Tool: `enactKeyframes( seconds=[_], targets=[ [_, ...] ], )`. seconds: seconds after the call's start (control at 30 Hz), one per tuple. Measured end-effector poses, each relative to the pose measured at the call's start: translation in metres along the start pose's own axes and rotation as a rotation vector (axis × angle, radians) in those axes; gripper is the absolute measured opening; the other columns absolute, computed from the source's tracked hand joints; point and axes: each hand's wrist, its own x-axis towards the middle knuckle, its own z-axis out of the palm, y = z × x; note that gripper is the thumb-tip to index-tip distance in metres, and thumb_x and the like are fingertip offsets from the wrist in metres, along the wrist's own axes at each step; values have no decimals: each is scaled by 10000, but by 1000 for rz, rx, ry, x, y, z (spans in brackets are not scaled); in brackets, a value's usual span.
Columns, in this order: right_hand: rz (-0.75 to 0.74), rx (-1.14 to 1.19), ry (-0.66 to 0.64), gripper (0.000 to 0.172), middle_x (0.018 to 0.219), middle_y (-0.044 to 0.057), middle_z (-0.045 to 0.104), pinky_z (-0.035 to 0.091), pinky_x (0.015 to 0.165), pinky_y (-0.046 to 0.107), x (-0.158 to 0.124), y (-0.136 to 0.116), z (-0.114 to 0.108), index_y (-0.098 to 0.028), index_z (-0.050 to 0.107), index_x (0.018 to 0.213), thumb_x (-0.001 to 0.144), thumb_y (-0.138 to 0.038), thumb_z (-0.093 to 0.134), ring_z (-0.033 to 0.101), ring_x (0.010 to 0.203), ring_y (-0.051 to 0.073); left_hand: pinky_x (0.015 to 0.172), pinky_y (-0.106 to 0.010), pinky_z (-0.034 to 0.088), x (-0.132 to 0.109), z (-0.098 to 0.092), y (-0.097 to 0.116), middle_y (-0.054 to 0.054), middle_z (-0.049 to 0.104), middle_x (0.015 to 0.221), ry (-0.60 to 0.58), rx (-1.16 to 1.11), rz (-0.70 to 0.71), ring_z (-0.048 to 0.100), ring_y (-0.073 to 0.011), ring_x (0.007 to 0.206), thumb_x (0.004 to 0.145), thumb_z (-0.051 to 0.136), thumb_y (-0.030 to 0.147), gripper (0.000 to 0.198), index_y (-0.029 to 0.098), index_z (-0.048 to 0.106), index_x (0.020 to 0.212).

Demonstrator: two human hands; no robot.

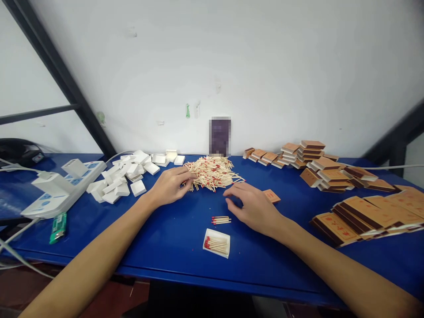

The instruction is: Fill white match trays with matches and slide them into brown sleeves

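A heap of loose red-tipped matches point(213, 172) lies at the back middle of the blue table. At the heap's left edge is my left hand point(172, 183), fingers bent and touching the matches, thumb a little apart; no match shows plainly in its grip. My right hand point(247, 205) hovers just right of the heap, fingers curved, with a gap between thumb and forefinger and nothing visible in it. Between my hands and nearer me, a few matches point(221, 220) lie in a neat row. In front of them sits a white matchbox tray point(228, 247) with several matches inside, heads to the left.
White empty trays point(124, 174) are piled at left, beside a power strip point(62, 190) and a green lighter point(58, 227). Matchbox sleeves point(338, 227) and stacked matchboxes point(311, 152) fill the right. One orange sleeve point(272, 196) lies behind my right hand. A dark pixelated panel point(220, 136) stands at the wall.
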Motion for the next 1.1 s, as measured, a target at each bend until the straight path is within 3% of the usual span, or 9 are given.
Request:
enactKeyframes(
  seconds=[0.2,0.3,0.47,0.67,0.87,1.1],
  targets=[
    [123,-470,-131,189,1008,109,681,434,757,381,16,17,-17,-135,678,1010,888,-166,535,577,960,290,607,-235,421,0,2,1,-42,651,839,37,1,15,564,-121,679,916,468,149,212,160,669,980],
    [138,-571,-204,236,1109,120,673,418,788,395,26,28,-24,-137,674,1068,889,-141,520,557,1037,310,621,-241,429,-1,3,3,-38,652,832,25,-23,40,571,-126,694,910,470,140,210,160,665,985],
    [138,-543,-326,255,1227,112,650,396,830,383,30,35,-22,-156,674,1087,927,-129,478,551,1105,283,646,-256,448,-1,3,9,-37,663,822,-1,-52,64,588,-137,715,922,459,162,212,165,665,973],
    [93,-492,-335,230,992,75,702,377,748,354,24,25,-20,-184,699,917,952,-174,472,597,934,251,689,-267,467,2,4,23,-32,664,805,-62,-98,90,604,-141,730,925,445,156,223,161,660,984],
    [71,-355,-333,175,930,38,694,371,708,319,13,19,-21,-205,699,891,905,-157,532,615,842,213,709,-263,472,3,6,33,-32,668,835,-130,-153,98,607,-138,741,920,451,145,221,157,663,981],
    [106,-170,-313,142,864,21,678,374,665,294,10,2,-18,-208,701,837,871,-168,568,607,764,178,750,-283,471,4,9,43,-46,639,924,-306,-145,78,609,-165,837,944,467,195,253,183,656,1112]
  ],
)
